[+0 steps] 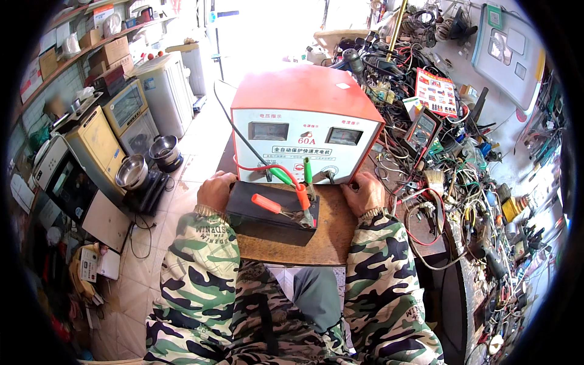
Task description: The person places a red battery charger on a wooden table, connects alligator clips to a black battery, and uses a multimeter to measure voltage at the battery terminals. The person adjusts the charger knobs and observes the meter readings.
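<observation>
A red and white charger [307,97] with two meters stands on a wooden top [331,237]. In front of it lies a dark battery [243,210], with red-handled clamps [266,204] and green-handled clamps [308,170] on and above its right end, joined to cables. My left hand [216,191] is beside the battery's left end, fingers curled; what they grip is hidden. My right hand [364,193] is at the lower right corner of the charger, fingers bent inward on something I cannot make out. Both forearms are in camouflage sleeves.
Tangled cables and tools [444,213] pile along the right, with a multimeter [421,134] among them. At left, steel pots [131,173], appliances [164,91] and loaded shelves [73,55] line the wall above a tiled floor [134,292]. A bright opening is behind the charger.
</observation>
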The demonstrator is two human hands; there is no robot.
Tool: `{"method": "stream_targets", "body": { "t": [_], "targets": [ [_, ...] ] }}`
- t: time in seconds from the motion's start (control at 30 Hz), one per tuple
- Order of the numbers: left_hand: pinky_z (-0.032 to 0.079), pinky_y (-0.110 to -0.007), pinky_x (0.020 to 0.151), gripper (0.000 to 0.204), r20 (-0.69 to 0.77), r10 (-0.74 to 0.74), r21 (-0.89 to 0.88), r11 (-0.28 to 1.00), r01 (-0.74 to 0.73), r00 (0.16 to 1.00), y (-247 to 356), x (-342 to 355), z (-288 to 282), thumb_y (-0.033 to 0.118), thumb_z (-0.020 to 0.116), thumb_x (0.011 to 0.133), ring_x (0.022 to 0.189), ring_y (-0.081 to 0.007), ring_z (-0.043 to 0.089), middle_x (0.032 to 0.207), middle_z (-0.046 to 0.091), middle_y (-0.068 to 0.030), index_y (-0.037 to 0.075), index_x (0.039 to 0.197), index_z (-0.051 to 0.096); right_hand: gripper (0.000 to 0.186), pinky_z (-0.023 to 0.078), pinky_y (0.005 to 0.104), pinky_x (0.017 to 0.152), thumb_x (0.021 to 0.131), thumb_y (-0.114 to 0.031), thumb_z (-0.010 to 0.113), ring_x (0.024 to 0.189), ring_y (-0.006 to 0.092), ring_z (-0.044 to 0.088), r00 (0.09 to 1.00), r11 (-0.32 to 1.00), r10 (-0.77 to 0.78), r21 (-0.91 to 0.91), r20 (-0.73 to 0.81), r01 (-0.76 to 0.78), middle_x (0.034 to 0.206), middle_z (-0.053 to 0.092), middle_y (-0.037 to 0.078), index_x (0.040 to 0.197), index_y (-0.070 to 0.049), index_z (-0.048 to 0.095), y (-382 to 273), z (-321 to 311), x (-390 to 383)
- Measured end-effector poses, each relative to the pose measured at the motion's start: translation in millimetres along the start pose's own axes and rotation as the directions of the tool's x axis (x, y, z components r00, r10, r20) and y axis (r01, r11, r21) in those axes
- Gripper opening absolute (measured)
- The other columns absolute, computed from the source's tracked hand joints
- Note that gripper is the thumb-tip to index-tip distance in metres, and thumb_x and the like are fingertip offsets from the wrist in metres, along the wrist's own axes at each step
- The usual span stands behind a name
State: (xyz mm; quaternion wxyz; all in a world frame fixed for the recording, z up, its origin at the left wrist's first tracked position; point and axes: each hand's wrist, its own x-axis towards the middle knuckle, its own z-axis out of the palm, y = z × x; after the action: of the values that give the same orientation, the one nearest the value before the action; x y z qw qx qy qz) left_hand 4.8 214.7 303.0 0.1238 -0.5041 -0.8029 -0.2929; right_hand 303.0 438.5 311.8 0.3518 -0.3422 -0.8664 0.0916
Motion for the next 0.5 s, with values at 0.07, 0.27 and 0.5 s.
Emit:
{"method": "stream_targets", "body": {
  "t": [0.07,0.27,0.5],
  "targets": [
    [0.054,-0.047,0.073,0.015,0.010,-0.012,0.005,1.000,0.012,1.000,-2,-1,-2,0.025,0.066,0.087,0.085,-0.0354,0.069,0.091,0.068,-0.0102,0.018,0.098,0.074,0.021,0.052,0.0482,0.071,0.080,-0.024,0.075,0.083,0.0375,0.065,1.000,1.000,-0.007,0.019,0.004,0.007,0.084,0.063,0.013,0.094,-0.010,0.072,-2,1,0],
    [0.054,-0.046,0.075,0.016,0.015,0.022,-0.019,1.000,-0.022,1.000,-11,-1,-3,0.021,0.064,0.087,0.088,-0.0347,0.069,0.093,0.068,-0.0100,0.019,0.100,0.074,0.022,0.053,0.0438,0.071,0.078,-0.022,0.078,0.082,0.0349,0.066,1.000,1.000,0.018,-0.017,0.013,-0.018,0.087,0.067,0.012,0.096,-0.009,0.075,-10,-1,1],
    [0.054,-0.046,0.076,0.018,0.049,0.063,-0.003,0.998,-0.063,0.997,-25,1,5,0.017,0.061,0.088,0.090,-0.0351,0.068,0.095,0.068,-0.0104,0.018,0.101,0.073,0.021,0.053,0.0443,0.072,0.079,-0.022,0.078,0.083,0.0352,0.066,0.999,0.999,0.042,-0.010,0.028,-0.042,0.087,0.066,0.012,0.095,-0.009,0.074,-13,-7,1]
  ]
}}
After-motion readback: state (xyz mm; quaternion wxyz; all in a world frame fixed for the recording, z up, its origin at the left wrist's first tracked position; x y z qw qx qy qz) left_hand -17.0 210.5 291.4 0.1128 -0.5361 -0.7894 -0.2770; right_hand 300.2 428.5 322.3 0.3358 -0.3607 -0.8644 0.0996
